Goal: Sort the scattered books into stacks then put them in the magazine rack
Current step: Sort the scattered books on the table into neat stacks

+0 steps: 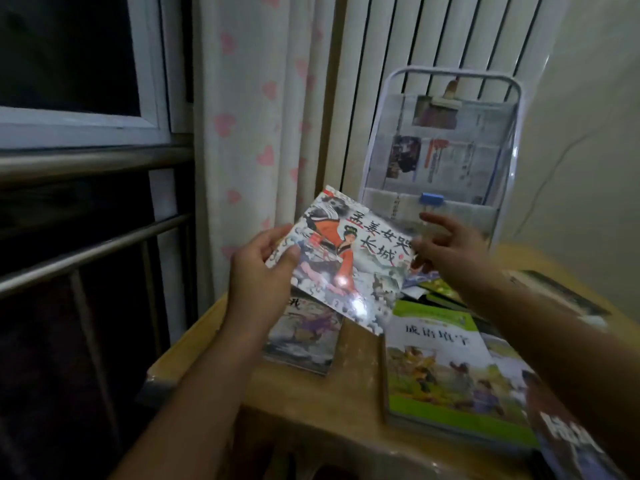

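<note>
- Green glossy cover: green-topped children's book (446, 368) lies flat on the worktop (311, 403), nearest the camera, on top of other books. A dark-covered book (568, 441) overlaps its right edge. Loose overlap, so this pile could slide if bumped.
- Worktop is pale yellowish wood under a shiny, reflective clear sheet. Slick surface, so books may skate.
- Small stack of thin picture books (304, 337) sits at left, directly below the lifted book, edges not squared.
- Left hand (259, 268) grips the illustrated picture book (349, 265) at its left edge, thumb on the cover, fingers curled behind. Book is in the air, tilted, above the stack.
- Cover is thin, floppy and glossy, with glare spots. A one-edge hold could let it droop or slip.
- Right hand (450, 251) has a slack grip, fingers spread, holding nothing, at the book's right edge. Contact unclear.
- More green books (433, 289) are scattered behind, partly hidden.
- Magazine rack (446, 150) stands at the far end of the worktop: white tube frame, clear plastic pockets, newspapers inside. Light frame could tip if shoved.
</note>
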